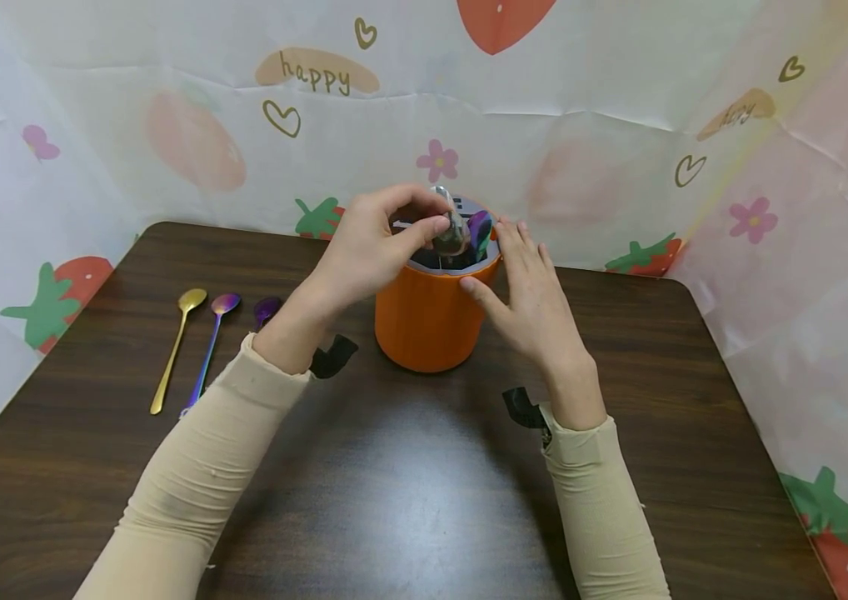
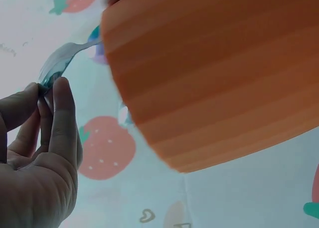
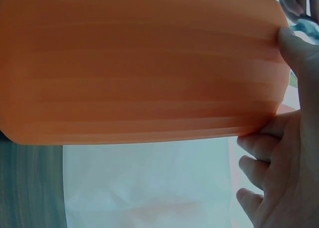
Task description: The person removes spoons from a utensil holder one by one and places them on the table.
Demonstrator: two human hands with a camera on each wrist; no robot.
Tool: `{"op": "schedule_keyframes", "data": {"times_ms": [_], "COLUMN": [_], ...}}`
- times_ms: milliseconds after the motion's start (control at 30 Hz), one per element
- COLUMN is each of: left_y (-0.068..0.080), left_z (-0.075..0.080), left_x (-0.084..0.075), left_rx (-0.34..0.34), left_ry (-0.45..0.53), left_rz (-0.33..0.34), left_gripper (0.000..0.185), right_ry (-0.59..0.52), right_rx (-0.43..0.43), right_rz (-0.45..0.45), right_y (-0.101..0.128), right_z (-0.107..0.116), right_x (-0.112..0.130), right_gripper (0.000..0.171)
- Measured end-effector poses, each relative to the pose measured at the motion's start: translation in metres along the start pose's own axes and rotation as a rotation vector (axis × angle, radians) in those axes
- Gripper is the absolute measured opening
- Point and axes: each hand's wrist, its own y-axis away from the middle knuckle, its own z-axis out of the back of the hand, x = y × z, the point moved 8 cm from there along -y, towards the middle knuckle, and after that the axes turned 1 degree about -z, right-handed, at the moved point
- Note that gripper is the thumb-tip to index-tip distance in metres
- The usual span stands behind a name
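Silver utensil (image 1: 451,237) partly inside orange container (image 1: 427,325)

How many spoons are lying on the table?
3: the gold spoon leftmost, the rainbow spoon next, then the purple spoon partly behind the left arm, which may hide more.

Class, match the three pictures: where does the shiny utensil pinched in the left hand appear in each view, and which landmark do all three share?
Head: slightly above and right of the picture's centre, the shiny utensil is in the left hand, at the container's opening.
Left wrist: left side, above mid-height, between fingertips and container.
Right wrist: only a piece, near the top of the right edge.
Shared landmark: the orange container.
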Motion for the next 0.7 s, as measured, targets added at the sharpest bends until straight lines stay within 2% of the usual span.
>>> {"op": "schedule_keyframes", "data": {"times_ms": [300,500,700], "left_y": [0.001,0.004,0.008], "left_z": [0.030,0.055,0.081], "left_x": [-0.018,-0.029,-0.040], "left_rx": [-0.109,-0.175,-0.232], "left_ry": [0.112,0.258,0.351], "left_rz": [-0.025,-0.044,-0.116], "left_gripper": [0.017,0.016,0.013], "right_ry": [0.013,0.013,0.005], "right_rx": [0.005,0.000,0.003], "right_rz": [-0.007,-0.006,-0.009], "right_y": [-0.002,-0.002,-0.001], "right_z": [-0.002,-0.001,-0.001], "right_x": [-0.001,0.000,0.000], "right_gripper": [0.089,0.089,0.089]}}
